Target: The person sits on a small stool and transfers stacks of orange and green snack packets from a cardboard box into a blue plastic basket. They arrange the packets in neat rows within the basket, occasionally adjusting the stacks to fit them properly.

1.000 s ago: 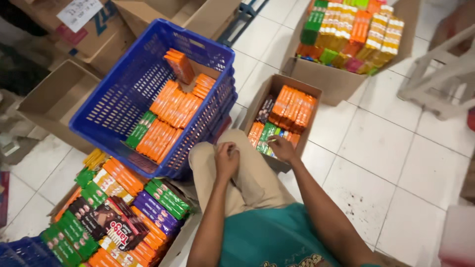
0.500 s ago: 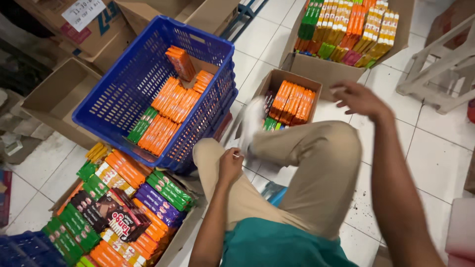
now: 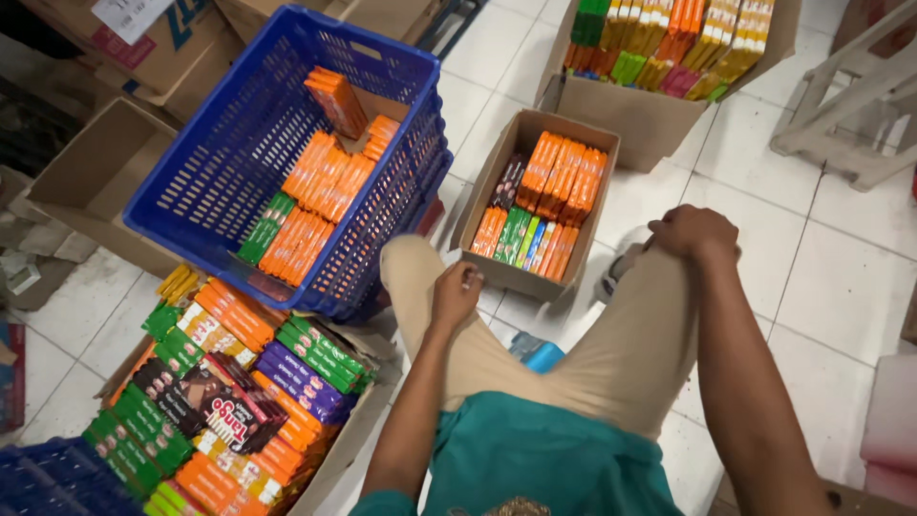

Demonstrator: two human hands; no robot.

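Left hand (image 3: 456, 293), centre of the frame: closed into a loose fist and resting on the left knee of the beige trousers (image 3: 573, 354); something small and pale shows at the fingertips, but what it is cannot be told. Right hand (image 3: 694, 232), right of centre: fingers curled down over the raised right knee, gripping the trouser cloth, nothing else held.

Small open brown cardboard box (image 3: 503, 269), just above the left hand on the white tiled floor (image 3: 821, 277): packed with upright orange, green and blue snack packets. The right hand sits just to its right, apart from it.

Blue perforated plastic crate (image 3: 229, 143), upper left: rows of orange packets and a few green ones on its floor. Large cardboard box (image 3: 630, 119), top of frame: stacked mixed-colour packets. Lower left: an open carton (image 3: 353, 435) of orange, green, purple and brown packets.
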